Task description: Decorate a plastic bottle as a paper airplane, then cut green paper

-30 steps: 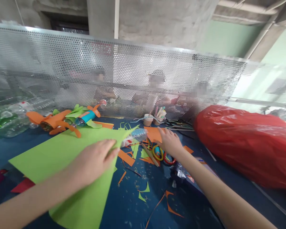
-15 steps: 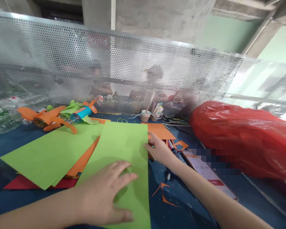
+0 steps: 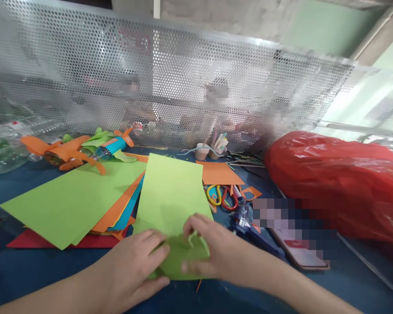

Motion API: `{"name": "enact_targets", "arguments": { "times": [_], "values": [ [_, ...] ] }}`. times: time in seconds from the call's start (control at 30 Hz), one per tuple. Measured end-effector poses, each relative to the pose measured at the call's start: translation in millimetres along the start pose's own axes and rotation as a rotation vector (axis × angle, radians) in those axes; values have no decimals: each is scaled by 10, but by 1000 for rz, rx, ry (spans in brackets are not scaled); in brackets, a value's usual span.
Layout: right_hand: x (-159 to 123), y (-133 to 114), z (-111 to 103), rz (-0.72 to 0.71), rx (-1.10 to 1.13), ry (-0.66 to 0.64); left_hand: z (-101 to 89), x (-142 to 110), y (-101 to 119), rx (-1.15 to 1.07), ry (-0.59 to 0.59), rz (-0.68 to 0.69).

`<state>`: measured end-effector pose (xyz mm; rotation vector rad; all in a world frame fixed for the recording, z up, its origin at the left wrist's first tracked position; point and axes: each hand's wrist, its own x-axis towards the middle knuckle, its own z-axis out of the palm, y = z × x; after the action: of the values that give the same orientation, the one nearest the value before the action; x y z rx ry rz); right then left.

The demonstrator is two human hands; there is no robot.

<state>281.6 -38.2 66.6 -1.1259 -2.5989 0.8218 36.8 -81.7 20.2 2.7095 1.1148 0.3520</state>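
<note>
A light green sheet of paper (image 3: 173,183) lies in front of me, with its near part darker and bent between my hands. My left hand (image 3: 137,257) is at the sheet's near left edge, the thumb apart from the fingers. Over the near right part my right hand (image 3: 212,248) has its fingers curved and spread from the thumb, a little blurred. Whether the fingertips press on the paper I cannot tell. Left of it is a stack of coloured sheets with another green sheet (image 3: 72,196) on top.
Scissors (image 3: 228,199), an orange sheet (image 3: 221,173) and a phone (image 3: 301,248) lie on the right. A red plastic bag (image 3: 334,183) bulges beyond them. Paper-wrapped bottles (image 3: 113,147) and cups with pens (image 3: 202,151) stand before a perforated metal screen (image 3: 180,78).
My right hand has come from the sheet's far right edge to its near part. The sheet's near end has bent up and no longer reaches the bottom of view. The scissors are uncovered.
</note>
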Motion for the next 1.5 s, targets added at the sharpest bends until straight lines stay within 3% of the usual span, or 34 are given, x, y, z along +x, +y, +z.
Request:
{"name": "enact_targets", "arguments": {
  "times": [0.1,0.23,0.33,0.43,0.53,0.67,0.9,1.07,1.33,1.5],
  "values": [
    [-147,-120,82,-32,-40,-107,-60,12,30,38,70,57],
    [-124,-50,103,-11,-32,-48,-163,-42,13,30,71,27],
    [-72,24,114,153,-47,54,-199,-84,-91,-52,7,-161],
    [-68,60,105,285,-150,138,-221,-58,-232,-194,23,-431],
    [-102,80,35,305,-169,122,-273,20,-325,-279,-66,-627],
    [-140,133,-89,297,-113,81,-337,79,-335,-310,-103,-731],
    [-100,251,-20,422,-194,193,-299,18,-307,-295,-102,-743],
    [-96,222,72,380,-221,155,-281,-13,-284,-292,-111,-711],
    [-106,233,101,302,-269,169,-37,-118,-355,-203,20,-597],
    [-111,239,121,310,-293,177,1,-130,-379,-237,45,-534]
  ]
}}
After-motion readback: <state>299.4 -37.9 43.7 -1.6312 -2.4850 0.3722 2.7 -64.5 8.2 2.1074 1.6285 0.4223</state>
